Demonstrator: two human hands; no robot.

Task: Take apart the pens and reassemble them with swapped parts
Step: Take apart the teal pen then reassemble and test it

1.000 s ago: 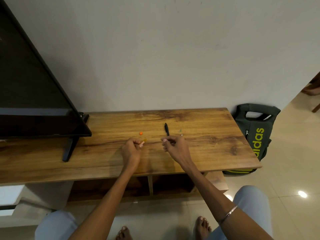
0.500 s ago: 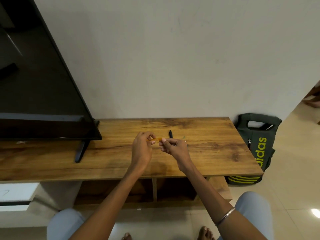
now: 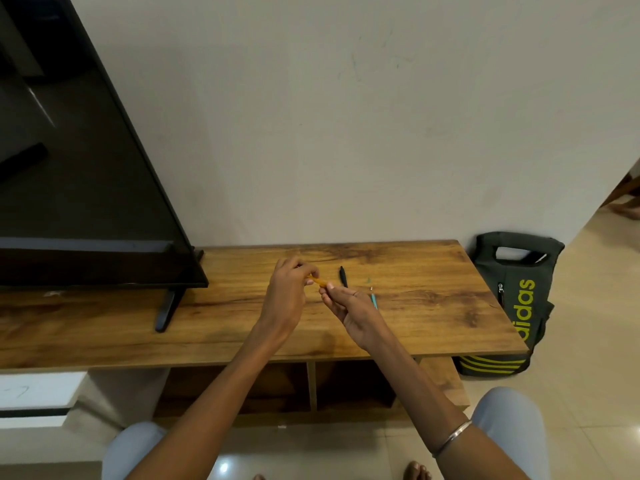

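Observation:
Over the middle of the wooden TV bench (image 3: 415, 327), my left hand (image 3: 289, 296) and my right hand (image 3: 349, 311) hold one orange pen part (image 3: 320, 280) between them. Left fingertips pinch its far end, right fingertips pinch its near end. A black pen part (image 3: 343, 276) lies on the wood just beyond my right hand. To the right of that hand lies a thin teal refill (image 3: 373, 299), and a small greenish bit (image 3: 368, 280) lies beyond it.
A large black TV (image 3: 79, 174) on a stand foot (image 3: 166, 308) fills the left side. The wall runs close behind the bench. A dark bag with yellow lettering (image 3: 519, 299) leans at the bench's right end. My knees and feet are below, on the tiled floor.
Both hands lifted off the wood and came together on the orange part. The camera tilted up, so the bench sits lower in view.

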